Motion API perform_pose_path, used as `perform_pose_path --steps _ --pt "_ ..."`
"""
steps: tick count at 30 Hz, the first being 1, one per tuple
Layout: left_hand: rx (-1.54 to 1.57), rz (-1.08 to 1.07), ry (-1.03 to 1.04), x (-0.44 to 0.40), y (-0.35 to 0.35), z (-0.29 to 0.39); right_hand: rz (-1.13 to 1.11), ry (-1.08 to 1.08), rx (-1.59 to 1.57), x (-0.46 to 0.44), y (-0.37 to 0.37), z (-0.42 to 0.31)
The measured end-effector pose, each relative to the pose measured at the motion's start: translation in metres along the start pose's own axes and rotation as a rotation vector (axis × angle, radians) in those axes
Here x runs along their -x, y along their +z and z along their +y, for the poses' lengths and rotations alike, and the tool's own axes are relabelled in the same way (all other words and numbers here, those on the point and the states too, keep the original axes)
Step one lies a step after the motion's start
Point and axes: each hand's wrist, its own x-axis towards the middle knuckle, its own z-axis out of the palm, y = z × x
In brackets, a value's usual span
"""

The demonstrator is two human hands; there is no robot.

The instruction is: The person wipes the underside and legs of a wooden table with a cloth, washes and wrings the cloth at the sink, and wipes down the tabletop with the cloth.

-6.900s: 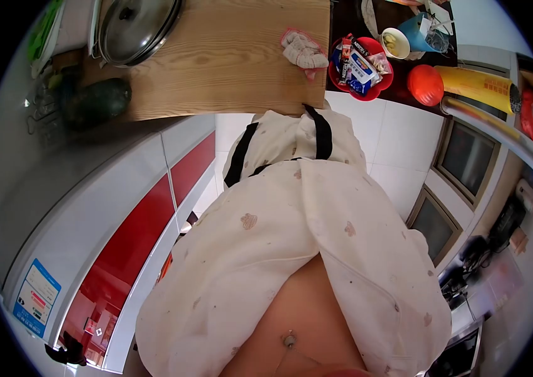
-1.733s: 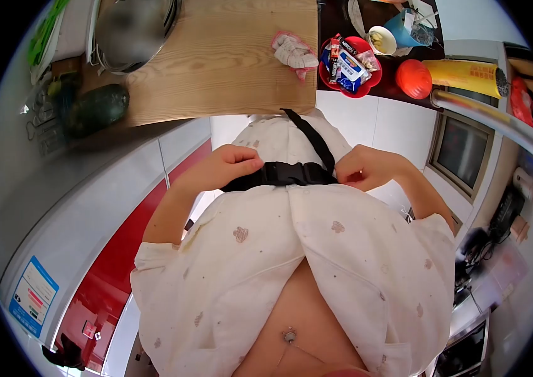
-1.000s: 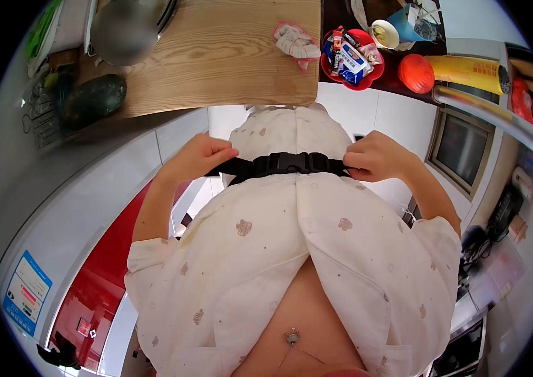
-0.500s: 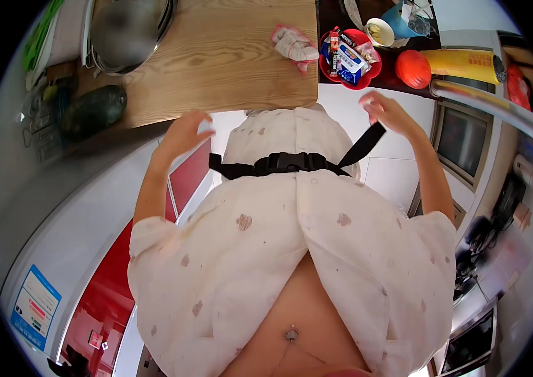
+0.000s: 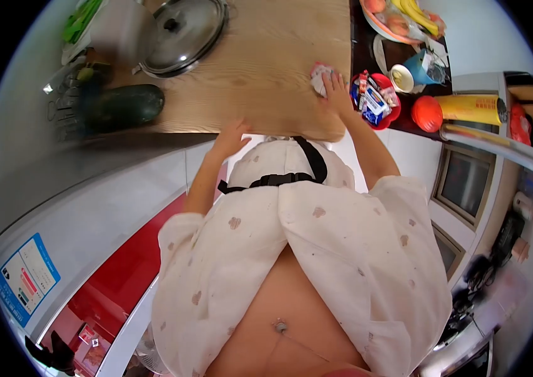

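Observation:
My right hand [image 5: 339,99] reaches over the wooden table [image 5: 266,81] near its right edge, fingers stretched out. Its fingertips touch a crumpled pink-and-white cloth [image 5: 318,70], partly covered by the hand. At the table's front edge, my left hand [image 5: 231,139] is open with nothing in it. A black strap with a buckle [image 5: 282,180] lies across my lap, free of both hands. Just right of my right hand stands a red bowl [image 5: 394,118] filled with small snack packets [image 5: 374,103].
A lidded steel pan [image 5: 184,34] stands at the table's back left, with a dark green melon [image 5: 125,105] in front. On the right are a white cup [image 5: 402,78], a blue cup [image 5: 423,66], a fruit bowl [image 5: 376,24] and a yellow roll [image 5: 470,110].
My right hand has let go of the strap's end and moved forward and left onto the cloth. My left hand has come to the table's edge. The view has shifted.

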Motion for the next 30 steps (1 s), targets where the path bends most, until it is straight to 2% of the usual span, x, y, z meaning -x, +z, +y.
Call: perform_pose_path --steps 2,4,6,8,13,17,19,20,22,26,28,29,30 --pt "0.200 0.026 -0.153 0.030 0.001 -0.009 0.002 -0.076 -0.006 0.008 0.000 -0.017" --pt "0.233 0.050 -0.271 0.058 0.006 -0.016 -0.003 -0.144 -0.012 0.022 0.002 -0.035" --pt "0.221 -0.011 -0.293 0.072 0.004 -0.016 -0.082 -0.315 -0.094 0.030 -0.001 -0.056" --pt "0.221 -0.063 -0.305 0.075 -0.001 -0.011 -0.082 -0.368 -0.095 0.032 -0.006 -0.077" --pt "0.195 0.020 -0.183 0.049 -0.008 0.001 -0.021 -0.512 0.030 0.019 -0.012 -0.111" --pt "0.129 0.054 -0.087 0.031 -0.005 0.006 0.003 -0.535 -0.067 0.030 -0.002 -0.097" --pt "0.051 0.076 -0.016 0.022 -0.002 0.002 -0.135 -0.571 -0.001 0.058 -0.010 -0.069" --pt "0.041 0.076 -0.021 0.021 0.000 0.002 -0.126 -0.565 0.004 0.069 -0.016 -0.056" --pt "0.030 0.077 -0.023 0.019 0.005 -0.001 -0.258 -0.548 -0.087 0.089 -0.031 -0.037" --pt "-0.076 0.091 -0.108 0.008 0.010 0.000 -0.199 -0.563 -0.090 0.091 -0.026 -0.023" --pt "-0.121 0.158 -0.119 -0.005 0.009 0.001 -0.171 -0.431 -0.029 0.080 -0.024 -0.028" --pt "-0.123 0.160 -0.123 -0.013 0.007 0.003 -0.009 -0.400 -0.044 0.073 -0.019 -0.028" --pt "-0.103 0.155 -0.150 -0.022 0.003 0.004 -0.007 -0.406 -0.045 0.059 -0.017 -0.027"
